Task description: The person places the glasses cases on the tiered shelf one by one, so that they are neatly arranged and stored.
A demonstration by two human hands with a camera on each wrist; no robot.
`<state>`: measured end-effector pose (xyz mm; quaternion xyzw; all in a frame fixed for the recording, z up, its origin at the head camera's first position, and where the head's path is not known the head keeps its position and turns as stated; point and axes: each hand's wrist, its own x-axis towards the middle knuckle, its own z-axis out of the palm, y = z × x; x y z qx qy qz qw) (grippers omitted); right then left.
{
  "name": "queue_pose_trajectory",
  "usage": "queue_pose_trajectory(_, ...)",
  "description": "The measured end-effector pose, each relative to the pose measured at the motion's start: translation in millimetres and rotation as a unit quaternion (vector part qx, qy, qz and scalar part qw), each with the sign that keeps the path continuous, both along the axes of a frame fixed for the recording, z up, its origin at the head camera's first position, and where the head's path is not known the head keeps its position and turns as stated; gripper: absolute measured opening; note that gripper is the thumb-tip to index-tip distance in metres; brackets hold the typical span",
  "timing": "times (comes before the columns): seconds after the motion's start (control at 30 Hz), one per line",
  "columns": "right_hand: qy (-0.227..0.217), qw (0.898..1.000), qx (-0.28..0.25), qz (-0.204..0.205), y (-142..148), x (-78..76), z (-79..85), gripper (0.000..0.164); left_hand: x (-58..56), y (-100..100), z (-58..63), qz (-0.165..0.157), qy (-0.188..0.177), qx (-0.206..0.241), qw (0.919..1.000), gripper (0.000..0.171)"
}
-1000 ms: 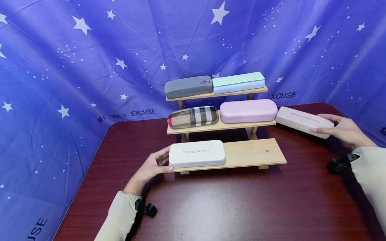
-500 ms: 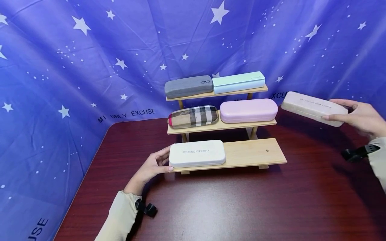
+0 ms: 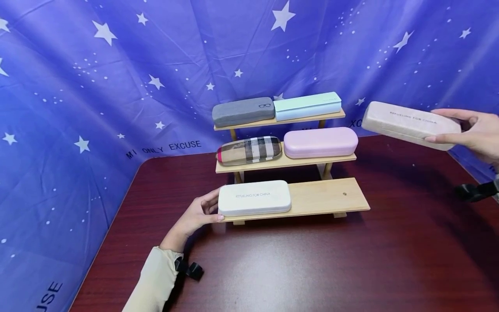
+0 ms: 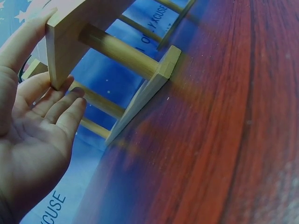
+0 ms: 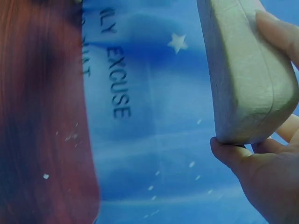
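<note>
My right hand (image 3: pixel 477 132) grips the right end of a beige glasses case (image 3: pixel 409 123) printed "REFUELING FOR CHINA", thumb at its near side. The case hangs tilted in the air, right of a three-tier wooden stand (image 3: pixel 327 197). In the right wrist view the case's end (image 5: pixel 252 93) lies between thumb and fingers. My left hand (image 3: pixel 199 212) holds the left end of the lowest shelf; in the left wrist view its thumb and fingers span the board's end (image 4: pixel 63 51). Beside it on that shelf lies a white glasses case (image 3: pixel 255 201).
The middle shelf bears a plaid case (image 3: pixel 251 151) and a pink case (image 3: pixel 320 142). On the top shelf lie a grey case (image 3: pixel 243 112) and a mint-and-blue case (image 3: pixel 308 106). A starry blue cloth (image 3: pixel 175 52) hangs behind the dark red table (image 3: pixel 296 264).
My right hand has lifted the beige case from beside the stand's middle shelf, up and to the right. The left hand stays at the lowest shelf's end.
</note>
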<state>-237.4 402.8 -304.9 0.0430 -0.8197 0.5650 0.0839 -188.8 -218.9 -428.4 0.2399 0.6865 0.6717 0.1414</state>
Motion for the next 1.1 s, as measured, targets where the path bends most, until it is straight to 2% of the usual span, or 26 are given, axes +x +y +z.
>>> queue_pose_trajectory(0.13, -0.007, 0.999, 0.047, -0.008, -12.1, 6.7, 10.8, 0.063, -0.1, -0.4, 0.2, 0.000, -0.004, 0.000, 1.0000, 0.084)
queue_pose_trajectory(0.3, -0.015, 0.993, 0.119, -0.017, -29.3, 16.9, 22.9, 0.068, 0.2, 0.0, 0.3, -0.001, -0.004, 0.000, 1.0000, 0.084)
queue_pose_trajectory(0.47, -0.025, 0.990, 0.140, 0.010, -48.0, 29.5, 30.7, 0.070, 0.7, 0.1, 1.1, -0.001, -0.010, 0.006, 0.9999, 0.085)
queue_pose_trajectory(0.7, -0.038, 0.977, 0.205, 0.043, -71.7, 41.0, 34.1, 0.069, 0.5, -0.4, 0.5, -0.006, -0.011, 0.007, 0.9999, 0.085)
queue_pose_trajectory(0.97, -0.041, 0.975, 0.202, 0.078, -94.8, 50.7, 24.0, 0.070, 0.6, 0.2, 1.0, -0.004, -0.011, 0.004, 0.9999, 0.085)
queue_pose_trajectory(1.1, -0.026, 0.976, 0.188, 0.106, -105.7, 58.7, 20.2, 0.071, 0.4, 0.4, 0.9, -0.002, -0.010, 0.002, 0.9999, 0.085)
